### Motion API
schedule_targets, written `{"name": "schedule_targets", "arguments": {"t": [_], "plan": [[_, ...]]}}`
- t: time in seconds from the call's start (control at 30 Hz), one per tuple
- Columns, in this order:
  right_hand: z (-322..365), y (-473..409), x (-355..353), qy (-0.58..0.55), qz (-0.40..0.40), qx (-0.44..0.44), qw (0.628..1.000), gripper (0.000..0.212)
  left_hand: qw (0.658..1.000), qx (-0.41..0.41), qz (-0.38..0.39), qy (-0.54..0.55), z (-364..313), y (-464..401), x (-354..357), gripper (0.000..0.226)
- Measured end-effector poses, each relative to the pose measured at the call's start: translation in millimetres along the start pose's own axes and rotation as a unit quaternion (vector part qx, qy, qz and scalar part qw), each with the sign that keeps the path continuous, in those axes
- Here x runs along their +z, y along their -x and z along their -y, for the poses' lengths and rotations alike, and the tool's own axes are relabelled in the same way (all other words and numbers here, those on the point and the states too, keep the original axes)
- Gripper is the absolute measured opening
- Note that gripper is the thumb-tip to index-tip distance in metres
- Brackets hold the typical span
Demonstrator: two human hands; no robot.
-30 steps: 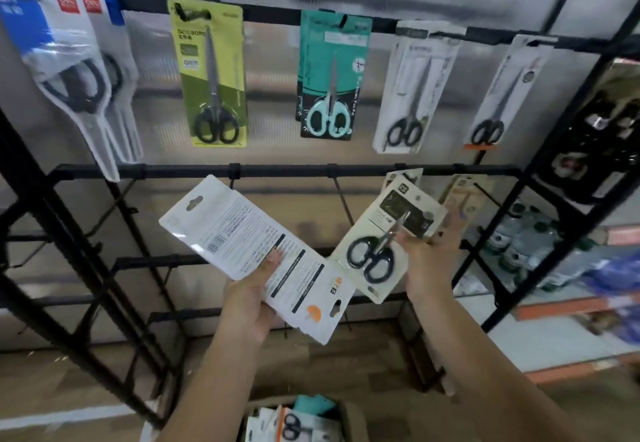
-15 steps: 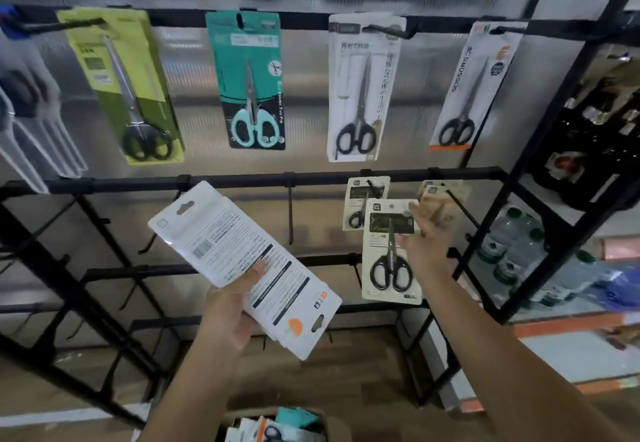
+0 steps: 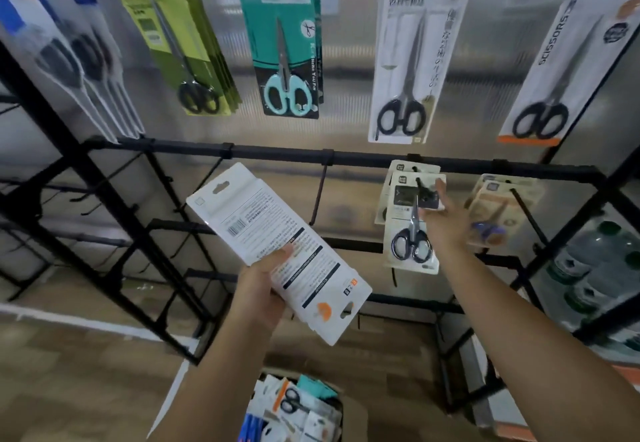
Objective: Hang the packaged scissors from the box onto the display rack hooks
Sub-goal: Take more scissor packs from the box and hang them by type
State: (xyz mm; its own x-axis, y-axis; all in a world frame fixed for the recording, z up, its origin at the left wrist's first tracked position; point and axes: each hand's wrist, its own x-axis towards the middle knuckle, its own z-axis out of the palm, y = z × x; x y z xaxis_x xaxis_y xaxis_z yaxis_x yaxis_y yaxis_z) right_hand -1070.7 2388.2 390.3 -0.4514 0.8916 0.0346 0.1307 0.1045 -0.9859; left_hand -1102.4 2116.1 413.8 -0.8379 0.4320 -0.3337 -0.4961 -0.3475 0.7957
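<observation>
Wood floor (image 3: pixel 69 372) — translucent wall panel (image 3: pixel 346 102).

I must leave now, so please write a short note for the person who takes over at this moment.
Left hand grips a white scissors pack, back side facing you.
Right hand is open beside the small black-handled pack, which hangs on a middle-bar hook.
Done: that pack is hung, in front of another like it.
Left: hang the white pack, then the packs in the box below.
</observation>
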Motion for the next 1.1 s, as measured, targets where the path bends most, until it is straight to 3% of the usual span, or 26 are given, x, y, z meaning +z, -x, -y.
{"name": "schedule_targets", "arguments": {"t": [0.07, 0.13, 0.2, 0.27, 0.37, 0.43, 0.53, 0.6, 0.63, 0.73, 0.77, 0.8, 0.87, 0.93, 1.1], "plan": [[3.5, -1.2, 1.7, 0.065, 0.034, 0.012, 0.997, 0.049, 1.0, -0.004, -0.01, 0.006, -3.4, 0.6, -2.4, 0.058], [0.9, 5.9, -2.2, 0.062, 0.021, 0.04, 0.997, 0.035, 1.0, 0.004, -0.009, -0.006, -10.9, 1.9, -6.9, 0.048], [-3.4, 22.4, -10.2, -0.044, -0.018, 0.095, 0.994, 0.032, 0.998, 0.053, 0.018, -0.032, -23.2, 4.5, -10.9, 0.04], [0.8, 41.2, -18.3, -0.125, -0.005, 0.162, 0.979, 0.03, 0.99, 0.119, 0.044, -0.054, -39.7, 8.9, -11.6, 0.035], [29.2, 71.6, -20.1, -0.145, 0.157, 0.19, 0.958, 0.026, 0.972, 0.22, 0.048, -0.071, -66.7, 16.5, -7.9, 0.025], [62.3, 92.5, -15.8, -0.157, 0.28, 0.146, 0.936, 0.019, 0.952, 0.284, 0.053, -0.104, -83.2, 19.3, -4.3, 0.027], [111.2, 114.0, -3.4, -0.189, 0.384, 0.078, 0.9, 0.033, 0.906, 0.362, 0.055, -0.213, -101.9, 22.9, -1.3, 0.033], [137.2, 120.8, 5.7, -0.215, 0.423, 0.072, 0.877, 0.046, 0.831, 0.439, 0.044, -0.34, -113.9, 28.0, -5.8, 0.036], [148.0, 123.6, 9.8, -0.224, 0.45, 0.076, 0.861, 0.054, 0.771, 0.481, 0.033, -0.416, -121.4, 30.8, -8.8, 0.039], [165.1, 131.0, 23.0, -0.212, 0.516, 0.101, 0.824, 0.067, 0.51, 0.577, 0.015, -0.638, -138.9, 28.9, -26.4, 0.054], [166.8, 134.3, 27.4, -0.191, 0.534, 0.108, 0.816, 0.067, 0.443, 0.594, 0.008, -0.671, -141.9, 26.7, -33.0, 0.055], [166.4, 137.2, 31.9, -0.166, 0.556, 0.11, 0.807, 0.066, 0.403, 0.602, 0.005, -0.689, -144.3, 25.9, -38.8, 0.056], [162.6, 143.5, 40.4, -0.123, 0.602, 0.103, 0.782, 0.063, 0.361, 0.622, -0.01, -0.695, -146.2, 27.2, -49.9, 0.049], [157.8, 149.5, 50.0, -0.117, 0.603, 0.101, 0.782, 0.061, 0.347, 0.629, -0.037, -0.695, -145.6, 27.9, -59.8, 0.041], [141.8, 170.5, 75.6, -0.173, 0.497, 0.125, 0.841, 0.059, 0.469, 0.599, -0.177, -0.625, -143.0, 27.1, -64.9, 0.049]]}}
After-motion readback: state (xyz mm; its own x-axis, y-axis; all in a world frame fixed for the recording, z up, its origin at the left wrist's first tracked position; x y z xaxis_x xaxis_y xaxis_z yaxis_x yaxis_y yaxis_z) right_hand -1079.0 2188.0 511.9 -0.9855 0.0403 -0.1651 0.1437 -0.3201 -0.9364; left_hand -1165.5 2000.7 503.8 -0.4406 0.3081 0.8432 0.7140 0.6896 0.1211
